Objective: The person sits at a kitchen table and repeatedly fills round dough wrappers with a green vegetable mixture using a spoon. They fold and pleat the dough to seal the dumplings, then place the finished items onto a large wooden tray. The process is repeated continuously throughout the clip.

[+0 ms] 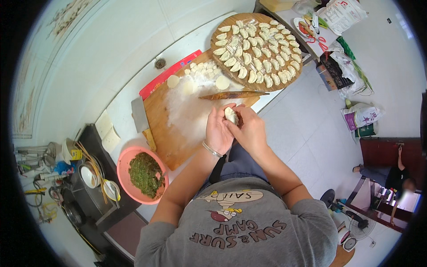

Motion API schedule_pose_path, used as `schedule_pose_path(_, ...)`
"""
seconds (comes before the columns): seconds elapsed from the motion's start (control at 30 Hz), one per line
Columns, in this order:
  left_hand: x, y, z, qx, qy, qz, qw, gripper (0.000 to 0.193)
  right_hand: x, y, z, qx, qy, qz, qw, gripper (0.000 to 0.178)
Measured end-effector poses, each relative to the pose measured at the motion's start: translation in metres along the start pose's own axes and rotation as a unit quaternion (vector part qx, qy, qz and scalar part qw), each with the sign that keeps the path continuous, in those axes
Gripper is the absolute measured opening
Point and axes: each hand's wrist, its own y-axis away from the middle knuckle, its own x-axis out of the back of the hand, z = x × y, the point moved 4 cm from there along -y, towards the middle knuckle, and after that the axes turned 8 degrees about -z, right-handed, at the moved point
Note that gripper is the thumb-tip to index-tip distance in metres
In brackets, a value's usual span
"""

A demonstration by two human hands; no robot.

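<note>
Between my two hands, over the near edge of the board, is a dumpling (231, 115) with a pleated edge. My left hand (219, 132), with a bangle at its wrist, cups the dumpling from the left. My right hand (251, 130) is closed round its right side, the thumb pressed against it; some fingers are hidden. Just beyond them a tapered rolling pin (233, 95) lies across the floury wooden board (155, 116). Flat dough wrappers (223, 82) and several small dough pieces (202, 70) sit at the board's far side.
A round wooden board (218, 33) full of dumplings stands at the far right. A cleaver (139, 115) lies along the board's left edge. Nearer left is a pink bowl (125, 162) of green filling (145, 175). Another person (393, 178) is by the doorway at right.
</note>
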Motion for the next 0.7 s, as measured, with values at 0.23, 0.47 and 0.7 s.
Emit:
schedule_pose_path(0.23, -0.010, -0.053, -0.021, 0.016, -0.011, 0.000, 1.000, 0.061, 0.035, -0.044, 0.036, -0.039, -0.009, -0.039, 0.998, 0.036)
schedule_pose_path(0.47, -0.029, -0.149, -0.048, 0.019, -0.034, -0.012, 0.999, 0.060, 0.087, -0.113, 0.107, -0.046, -0.043, -0.091, 0.994, 0.033)
schedule_pose_path(0.7, -0.026, -0.240, -0.059, 0.045, -0.077, 0.080, 0.993, 0.056, 0.140, -0.211, 0.191, -0.052, -0.026, -0.083, 0.995, 0.027)
